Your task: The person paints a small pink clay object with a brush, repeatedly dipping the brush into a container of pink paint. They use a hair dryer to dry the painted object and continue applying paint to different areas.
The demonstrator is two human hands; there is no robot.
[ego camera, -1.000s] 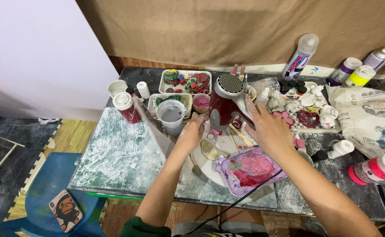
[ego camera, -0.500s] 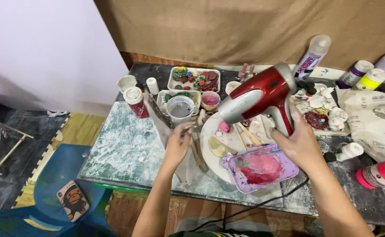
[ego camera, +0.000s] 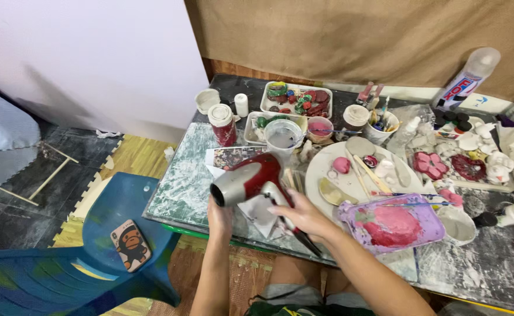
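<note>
Our right hand (ego camera: 304,215) is wrapped around the handle of the red and silver hair dryer (ego camera: 250,180), gripping it firmly, while our left hand (ego camera: 220,215) cups the underside of the silver barrel near its nozzle; whether those fingers close fully we cannot tell. The dryer sits low over the near-left part of the marbled table (ego camera: 181,187), nozzle turned left, away from the white plate (ego camera: 321,175) and the purple tray (ego camera: 393,222) of red paint. To handle it well, we judge the cord should stay clear of the wet tray, and the left hand should steady the barrel without covering the air outlet.
</note>
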